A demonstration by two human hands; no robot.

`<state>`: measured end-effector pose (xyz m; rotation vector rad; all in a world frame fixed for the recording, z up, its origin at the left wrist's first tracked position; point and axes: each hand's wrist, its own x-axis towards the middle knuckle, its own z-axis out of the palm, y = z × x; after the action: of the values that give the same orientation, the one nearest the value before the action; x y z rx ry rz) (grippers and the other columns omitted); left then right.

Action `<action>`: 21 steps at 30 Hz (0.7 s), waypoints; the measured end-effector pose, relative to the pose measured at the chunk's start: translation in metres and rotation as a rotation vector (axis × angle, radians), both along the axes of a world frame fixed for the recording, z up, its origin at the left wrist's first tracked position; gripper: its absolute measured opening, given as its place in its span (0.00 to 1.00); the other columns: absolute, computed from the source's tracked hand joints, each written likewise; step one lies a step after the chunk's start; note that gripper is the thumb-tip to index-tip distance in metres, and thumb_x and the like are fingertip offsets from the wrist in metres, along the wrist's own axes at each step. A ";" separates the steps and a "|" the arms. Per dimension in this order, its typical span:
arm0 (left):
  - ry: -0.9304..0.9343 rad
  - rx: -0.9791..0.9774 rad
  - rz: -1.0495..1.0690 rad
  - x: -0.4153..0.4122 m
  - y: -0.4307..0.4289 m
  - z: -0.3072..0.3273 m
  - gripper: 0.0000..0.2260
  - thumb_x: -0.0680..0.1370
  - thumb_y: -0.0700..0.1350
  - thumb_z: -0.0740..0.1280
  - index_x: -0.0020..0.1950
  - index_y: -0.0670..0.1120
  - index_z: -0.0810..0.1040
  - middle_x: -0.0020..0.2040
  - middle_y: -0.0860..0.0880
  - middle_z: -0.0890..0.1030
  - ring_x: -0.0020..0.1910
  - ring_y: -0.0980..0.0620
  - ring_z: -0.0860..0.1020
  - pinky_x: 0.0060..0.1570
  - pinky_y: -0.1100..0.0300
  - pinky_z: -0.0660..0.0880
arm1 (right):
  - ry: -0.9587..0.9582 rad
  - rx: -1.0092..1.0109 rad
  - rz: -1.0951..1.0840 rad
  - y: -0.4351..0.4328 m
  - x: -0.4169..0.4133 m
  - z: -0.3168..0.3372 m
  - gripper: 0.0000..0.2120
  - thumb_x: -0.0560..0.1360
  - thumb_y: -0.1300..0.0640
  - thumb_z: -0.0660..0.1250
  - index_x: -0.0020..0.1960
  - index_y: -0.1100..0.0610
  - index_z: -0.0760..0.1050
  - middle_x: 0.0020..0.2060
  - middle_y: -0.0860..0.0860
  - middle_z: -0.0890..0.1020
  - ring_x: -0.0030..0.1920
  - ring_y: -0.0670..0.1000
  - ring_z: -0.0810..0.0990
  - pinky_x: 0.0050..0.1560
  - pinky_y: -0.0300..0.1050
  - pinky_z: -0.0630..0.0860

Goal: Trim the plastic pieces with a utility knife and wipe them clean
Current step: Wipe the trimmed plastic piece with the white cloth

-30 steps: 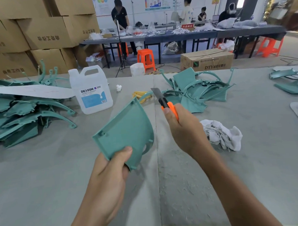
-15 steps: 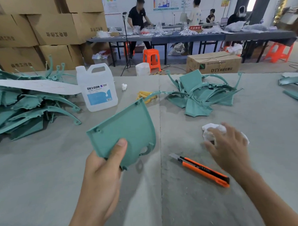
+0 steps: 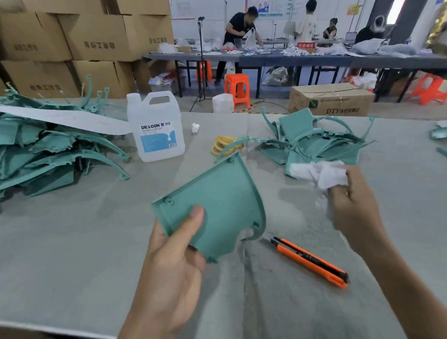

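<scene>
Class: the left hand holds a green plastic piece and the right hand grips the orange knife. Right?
No. The head view shows the right hand gripping a white cloth; the knife lies on the table. The left hand does hold the plastic piece.

The right hand no longer grips the utility knife, which now lies on the table at five o'clock from the plastic piece. The hand instead pinches the white cloth, picked up and raised at two o'clock from the piece.
</scene>
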<state>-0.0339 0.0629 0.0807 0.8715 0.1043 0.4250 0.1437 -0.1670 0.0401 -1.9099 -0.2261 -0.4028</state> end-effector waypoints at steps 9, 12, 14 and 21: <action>-0.019 0.130 -0.212 0.022 -0.024 0.011 0.22 0.77 0.54 0.66 0.70 0.50 0.76 0.65 0.42 0.80 0.64 0.43 0.79 0.59 0.50 0.78 | -0.269 -0.080 0.401 0.105 -0.086 0.064 0.13 0.81 0.48 0.58 0.61 0.49 0.77 0.58 0.48 0.77 0.60 0.48 0.75 0.58 0.45 0.71; 0.013 0.098 -0.221 0.026 -0.020 0.016 0.33 0.68 0.70 0.64 0.65 0.52 0.81 0.63 0.46 0.82 0.64 0.48 0.80 0.60 0.55 0.78 | -0.361 -0.029 0.407 0.117 -0.106 0.054 0.10 0.83 0.44 0.57 0.53 0.47 0.74 0.50 0.40 0.76 0.53 0.46 0.76 0.50 0.43 0.70; -0.013 0.123 -0.216 0.029 -0.020 0.018 0.34 0.68 0.75 0.58 0.59 0.54 0.83 0.55 0.48 0.83 0.58 0.51 0.81 0.55 0.58 0.80 | -0.400 -0.023 0.431 0.124 -0.120 0.049 0.08 0.83 0.44 0.58 0.53 0.45 0.73 0.49 0.37 0.74 0.52 0.45 0.76 0.49 0.41 0.70; -0.073 0.154 -0.242 0.027 -0.019 0.014 0.36 0.73 0.72 0.52 0.73 0.54 0.73 0.67 0.49 0.80 0.67 0.51 0.77 0.63 0.56 0.76 | -0.286 -0.070 0.436 0.111 -0.071 0.063 0.19 0.81 0.67 0.57 0.58 0.43 0.72 0.48 0.36 0.72 0.52 0.45 0.74 0.56 0.43 0.70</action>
<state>-0.0068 0.0439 0.0949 1.0060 -0.1014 0.2398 0.0724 -0.0559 0.1032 -1.8027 -0.8371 -0.3723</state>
